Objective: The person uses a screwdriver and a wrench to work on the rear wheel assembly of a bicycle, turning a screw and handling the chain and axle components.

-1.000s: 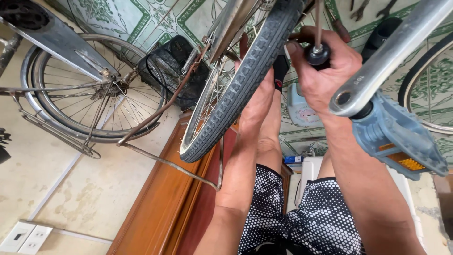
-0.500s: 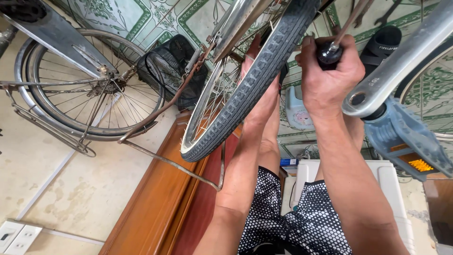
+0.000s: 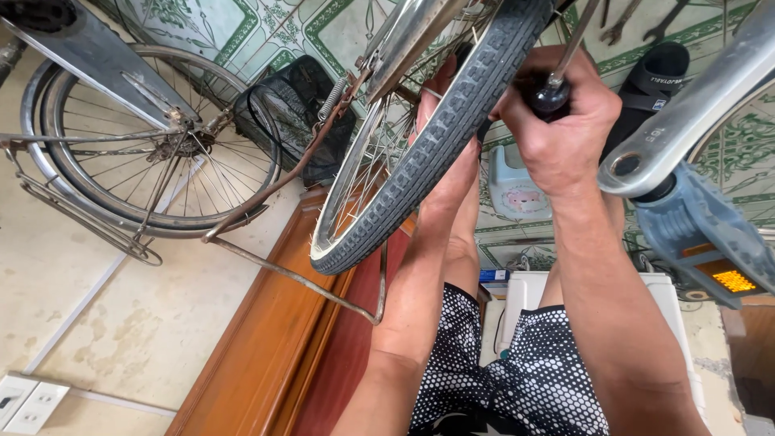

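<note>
Screwdriver (image 3: 557,85) sits clenched in the right hand (image 3: 565,129), shaft angled up just right of the bicycle tyre (image 3: 452,137); left hand (image 3: 448,173) behind the tyre, probably gripping the rim.

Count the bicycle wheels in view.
2, perhaps more hidden: near wheel centre, between left hand and right hand holding screwdriver; far wheel left.

Sandal (image 3: 658,77) and tools (image 3: 622,20) on tiled floor (image 3: 266,32)

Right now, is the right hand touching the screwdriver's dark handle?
Touching. The head view shows the right hand wrapped around the screwdriver handle, with the metal shaft sticking up out of the fist.
</note>
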